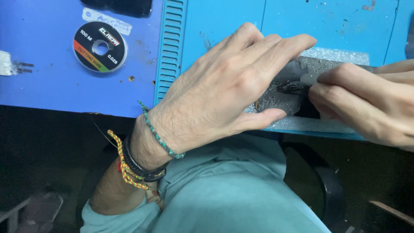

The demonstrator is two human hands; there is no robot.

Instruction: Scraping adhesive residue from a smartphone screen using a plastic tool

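Observation:
My left hand [224,90] lies flat over a dark, flat rectangular piece [284,97] at the front edge of a blue work mat [51,82], thumb along its near side and fingers stretched across its top. A silvery textured sheet [336,56] lies under the dark piece. My right hand [366,101] comes in from the right with fingers pinched on a thin flat blade-like tool [308,77] that touches the dark piece. Braided and beaded bracelets [138,159] circle my left wrist.
A round black spool of thin wire [100,46] sits at the back left of the mat, with a white label above it. A ribbed blue strip [170,47] runs front to back. A small white part [6,63] lies at the left edge. Below is my teal clothing [233,190].

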